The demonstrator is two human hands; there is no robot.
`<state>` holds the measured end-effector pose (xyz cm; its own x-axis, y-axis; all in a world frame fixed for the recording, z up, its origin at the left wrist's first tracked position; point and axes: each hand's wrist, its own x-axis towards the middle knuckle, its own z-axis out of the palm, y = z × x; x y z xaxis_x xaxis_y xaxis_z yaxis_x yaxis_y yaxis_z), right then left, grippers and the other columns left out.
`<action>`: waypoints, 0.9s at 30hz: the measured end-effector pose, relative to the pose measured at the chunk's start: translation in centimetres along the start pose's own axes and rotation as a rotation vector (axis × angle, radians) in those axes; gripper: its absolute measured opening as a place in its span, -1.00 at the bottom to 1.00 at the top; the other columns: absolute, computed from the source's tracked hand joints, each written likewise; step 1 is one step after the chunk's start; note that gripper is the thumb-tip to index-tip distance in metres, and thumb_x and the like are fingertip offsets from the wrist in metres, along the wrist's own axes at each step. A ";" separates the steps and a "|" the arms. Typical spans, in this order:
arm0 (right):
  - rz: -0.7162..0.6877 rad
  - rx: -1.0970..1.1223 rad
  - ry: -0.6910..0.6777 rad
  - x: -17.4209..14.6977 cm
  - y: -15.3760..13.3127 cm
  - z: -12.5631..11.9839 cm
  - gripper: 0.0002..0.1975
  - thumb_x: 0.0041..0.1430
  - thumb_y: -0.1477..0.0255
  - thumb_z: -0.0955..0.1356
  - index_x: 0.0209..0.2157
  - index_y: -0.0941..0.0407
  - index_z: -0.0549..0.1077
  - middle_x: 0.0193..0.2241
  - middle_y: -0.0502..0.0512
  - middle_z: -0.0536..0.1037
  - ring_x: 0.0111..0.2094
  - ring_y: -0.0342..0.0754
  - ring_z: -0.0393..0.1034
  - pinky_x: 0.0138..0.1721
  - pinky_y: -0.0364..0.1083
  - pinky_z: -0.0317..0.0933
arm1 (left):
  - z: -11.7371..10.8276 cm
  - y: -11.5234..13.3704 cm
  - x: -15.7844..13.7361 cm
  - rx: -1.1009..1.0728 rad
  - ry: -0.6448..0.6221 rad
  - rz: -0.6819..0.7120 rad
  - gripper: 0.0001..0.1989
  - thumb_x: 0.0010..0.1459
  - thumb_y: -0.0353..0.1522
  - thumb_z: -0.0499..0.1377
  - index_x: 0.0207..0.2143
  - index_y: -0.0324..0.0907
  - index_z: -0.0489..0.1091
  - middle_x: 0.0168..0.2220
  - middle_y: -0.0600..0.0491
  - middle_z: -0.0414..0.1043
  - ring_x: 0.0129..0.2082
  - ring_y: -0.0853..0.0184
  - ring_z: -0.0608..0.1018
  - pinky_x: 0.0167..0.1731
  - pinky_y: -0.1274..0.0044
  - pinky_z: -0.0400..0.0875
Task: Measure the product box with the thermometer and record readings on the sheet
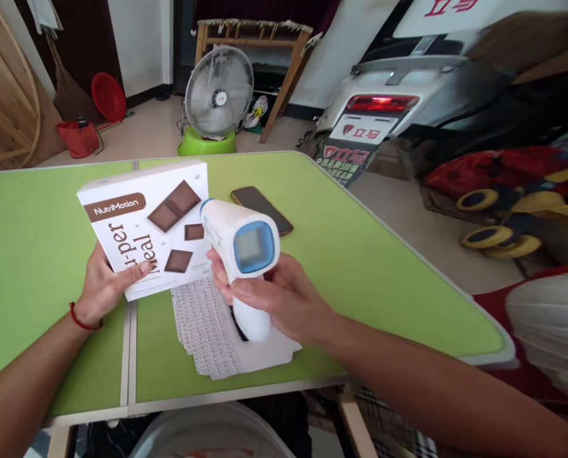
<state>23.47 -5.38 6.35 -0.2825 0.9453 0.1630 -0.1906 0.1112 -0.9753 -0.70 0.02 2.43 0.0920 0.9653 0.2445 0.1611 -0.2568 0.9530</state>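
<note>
Over the green tabletop [49, 242], left hand [103, 285] holds the white NutriMotion box [145, 226] by its lower-left corner, tilted up off the surface; thumb lies across the printed face, the other fingers are hidden behind it. Right hand [277, 296] is wrapped shut around the handle of a white-and-blue handheld thermometer-style gun [240, 245], nose pointing toward the box, screen facing the camera.

Risks, as I judge them:
1. Box grip is a corner pinch only. Any twist and it could slip and drop flat onto the stack of printed paper sheets [207, 331] just below.
2. Gun nose is very close to the box edge, maybe touching, can't tell. A nudge would knock the box out of that pinch.
3. Phone [262, 208] lies just behind the gun. A swing of the right hand could push it toward the far edge.
</note>
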 end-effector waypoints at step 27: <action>0.142 0.166 0.081 1.2 3.6 2.7 -0.78 -0.09 0.30 0.47 -0.41 0.12 0.46 -0.54 -0.07 0.42 -0.54 -0.19 0.22 -0.46 -0.11 0.11 | 0.7 0.7 -0.5 -0.028 -0.159 -0.135 -0.28 -0.14 -0.15 0.44 0.00 -0.27 0.25 -0.01 -0.21 0.46 -0.05 -0.02 0.52 -0.12 0.22 0.47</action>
<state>19.90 -4.70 3.47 -0.2426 0.9701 0.0072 -0.3088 -0.0702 -0.9485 0.07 -0.71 2.82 0.2258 0.9704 0.0854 0.1554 -0.1224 0.9802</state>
